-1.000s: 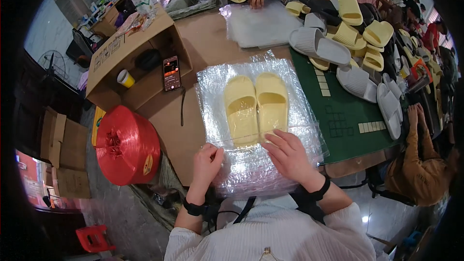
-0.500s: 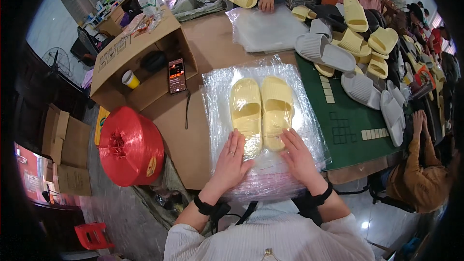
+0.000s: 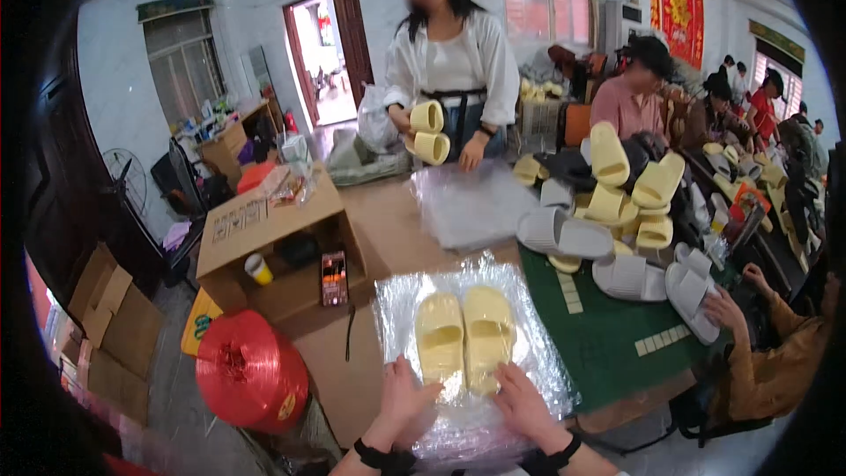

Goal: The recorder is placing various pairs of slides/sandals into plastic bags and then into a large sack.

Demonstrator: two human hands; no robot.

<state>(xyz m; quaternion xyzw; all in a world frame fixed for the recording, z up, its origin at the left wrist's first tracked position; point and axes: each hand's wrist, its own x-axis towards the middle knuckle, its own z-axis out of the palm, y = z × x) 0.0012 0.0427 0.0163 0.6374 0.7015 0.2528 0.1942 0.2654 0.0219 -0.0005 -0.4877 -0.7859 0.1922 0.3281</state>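
- 2 yellow slippers (image 3: 464, 339) lie side by side on clear plastic wrap (image 3: 538, 361), on the worktop (image 3: 388, 229).
- Left hand (image 3: 404, 395): open, flat, fingertips touching left slipper's heel.
- Right hand (image 3: 522, 398): open, palm down on wrap, beside right slipper's heel.

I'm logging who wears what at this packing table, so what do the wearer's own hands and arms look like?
Both are bare, with no gloves and no sleeves in view. The left hand and the right hand each have a black band around the wrist. No rings or markings are visible.

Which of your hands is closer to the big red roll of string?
Left. The left hand rests on the plastic bag nearest the red roll; the right hand lies farther away, beyond the yellow slippers.
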